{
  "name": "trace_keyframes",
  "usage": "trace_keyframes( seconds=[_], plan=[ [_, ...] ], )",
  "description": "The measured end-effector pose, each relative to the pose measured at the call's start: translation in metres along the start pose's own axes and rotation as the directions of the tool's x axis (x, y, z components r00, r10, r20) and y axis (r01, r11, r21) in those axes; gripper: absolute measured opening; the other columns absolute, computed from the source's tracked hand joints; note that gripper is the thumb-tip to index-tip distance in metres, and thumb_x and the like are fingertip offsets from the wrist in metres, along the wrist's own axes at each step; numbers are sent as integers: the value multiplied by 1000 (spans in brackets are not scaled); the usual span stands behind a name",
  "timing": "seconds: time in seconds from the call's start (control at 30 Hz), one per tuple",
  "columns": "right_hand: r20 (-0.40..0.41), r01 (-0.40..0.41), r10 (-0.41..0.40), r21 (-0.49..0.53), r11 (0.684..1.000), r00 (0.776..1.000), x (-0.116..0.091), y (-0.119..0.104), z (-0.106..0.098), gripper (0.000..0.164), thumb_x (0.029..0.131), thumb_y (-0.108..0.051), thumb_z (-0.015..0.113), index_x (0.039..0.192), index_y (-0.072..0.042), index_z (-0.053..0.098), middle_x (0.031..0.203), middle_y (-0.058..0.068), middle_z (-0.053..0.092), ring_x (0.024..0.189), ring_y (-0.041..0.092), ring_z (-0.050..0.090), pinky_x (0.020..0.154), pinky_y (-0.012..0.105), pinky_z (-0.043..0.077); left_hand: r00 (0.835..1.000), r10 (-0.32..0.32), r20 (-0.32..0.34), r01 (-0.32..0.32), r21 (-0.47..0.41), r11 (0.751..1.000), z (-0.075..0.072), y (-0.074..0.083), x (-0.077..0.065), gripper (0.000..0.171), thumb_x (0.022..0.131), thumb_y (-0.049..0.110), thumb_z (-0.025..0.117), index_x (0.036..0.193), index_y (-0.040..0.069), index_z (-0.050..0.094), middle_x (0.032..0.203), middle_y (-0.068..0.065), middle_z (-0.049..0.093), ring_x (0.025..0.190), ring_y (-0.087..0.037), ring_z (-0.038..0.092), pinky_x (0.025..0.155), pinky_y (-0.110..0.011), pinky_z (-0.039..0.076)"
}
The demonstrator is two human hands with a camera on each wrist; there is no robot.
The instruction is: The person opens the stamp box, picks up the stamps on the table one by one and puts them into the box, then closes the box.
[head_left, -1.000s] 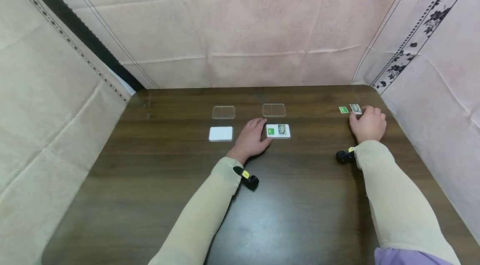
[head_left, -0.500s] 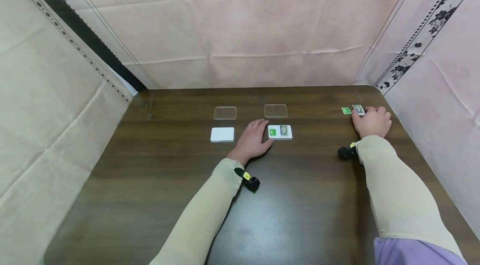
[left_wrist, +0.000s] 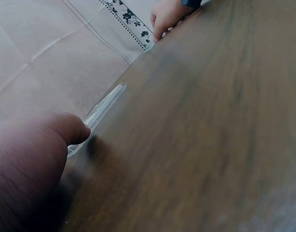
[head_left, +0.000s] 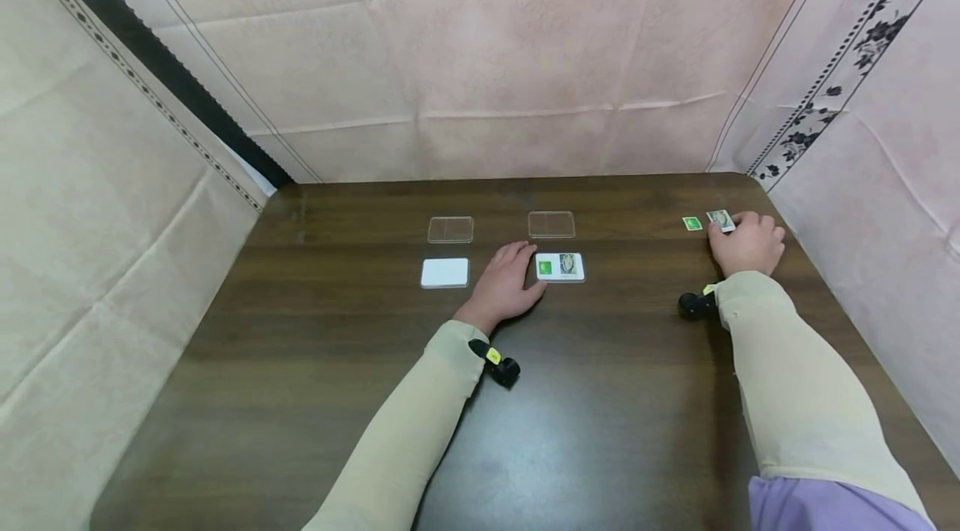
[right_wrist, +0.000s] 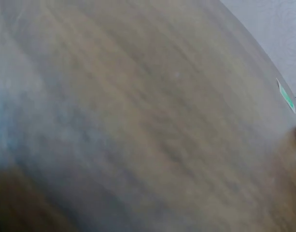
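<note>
My left hand [head_left: 502,285] lies at the left end of a flat white rectangular case [head_left: 573,268], thumb at its front edge and fingers at its back edge. On the case are a small green picture and a grey-green one. In the left wrist view the thumb [left_wrist: 73,128] touches the side of the clear-edged case [left_wrist: 106,104]. At the far right, my right hand [head_left: 750,243] pinches a small picture card [head_left: 722,220], which is slightly tilted. Beside it lies a small green card [head_left: 692,223], also seen in the right wrist view, where the hand is mostly out of frame.
A second white case [head_left: 445,273] lies left of my left hand. Two clear lids [head_left: 450,229] lie behind the cases on the brown wooden table [head_left: 600,398]. Pale cloth [head_left: 480,56] hangs along the back and sides.
The picture card at my right hand has turned and tilted, and more of it shows. The left hand stays at the case. The head view has shifted slightly.
</note>
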State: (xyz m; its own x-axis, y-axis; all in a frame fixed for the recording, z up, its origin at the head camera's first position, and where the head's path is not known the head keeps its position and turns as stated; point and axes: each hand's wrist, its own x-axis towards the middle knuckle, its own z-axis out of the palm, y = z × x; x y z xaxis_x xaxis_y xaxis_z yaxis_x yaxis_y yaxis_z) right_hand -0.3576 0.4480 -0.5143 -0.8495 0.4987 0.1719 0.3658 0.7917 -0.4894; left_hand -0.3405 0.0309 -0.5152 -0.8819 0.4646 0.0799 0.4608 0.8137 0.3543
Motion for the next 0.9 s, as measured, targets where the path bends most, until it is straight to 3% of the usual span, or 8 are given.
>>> trace_keyframes(
  seconds=[0.2, 0.43, 0.6, 0.9],
  plan=[
    [-13, 13, -13, 49, 999, 1000, -1, -1, -2, 48, 100, -32, 52, 129, 6, 53, 122, 33, 55, 114, 54, 45, 95, 64, 35, 1000, 0, -2, 0, 1, 1000, 0, 0, 0, 70, 99, 48, 56, 156, 11, 37, 159, -8, 37, 148, -24, 30, 121, -37, 25],
    [-32, -38, 40, 48, 998, 999, -2, -2, -3, 40, 100, -26, 48, 129, 1, 54, 119, 30, 61, 110, 52, 53, 89, 65, 42, 1000, -5, -4, 5, -7, 1000, 2, 0, -1, 71, 99, 48, 57, 155, 11, 38, 159, -8, 38, 148, -24, 31, 121, -38, 26],
    [-72, -52, 57, 64, 997, 996, -6, -1, -4, 37, 101, -26, 45, 127, -1, 54, 118, 31, 63, 106, 52, 58, 85, 65, 43, 1000, 4, -6, -4, -8, 1000, 2, 1, -1, 70, 99, 48, 57, 155, 11, 38, 158, -8, 38, 148, -24, 31, 121, -37, 26],
    [-157, -56, 87, 189, 980, 984, -14, -2, -5, 37, 101, -29, 47, 127, -5, 56, 112, 26, 67, 105, 52, 60, 87, 64, 43, 1000, 10, -24, -11, -42, 999, -1, 0, -4, 68, 99, 44, 57, 155, 10, 38, 157, -9, 40, 147, -23, 33, 120, -36, 27]
  ],
)
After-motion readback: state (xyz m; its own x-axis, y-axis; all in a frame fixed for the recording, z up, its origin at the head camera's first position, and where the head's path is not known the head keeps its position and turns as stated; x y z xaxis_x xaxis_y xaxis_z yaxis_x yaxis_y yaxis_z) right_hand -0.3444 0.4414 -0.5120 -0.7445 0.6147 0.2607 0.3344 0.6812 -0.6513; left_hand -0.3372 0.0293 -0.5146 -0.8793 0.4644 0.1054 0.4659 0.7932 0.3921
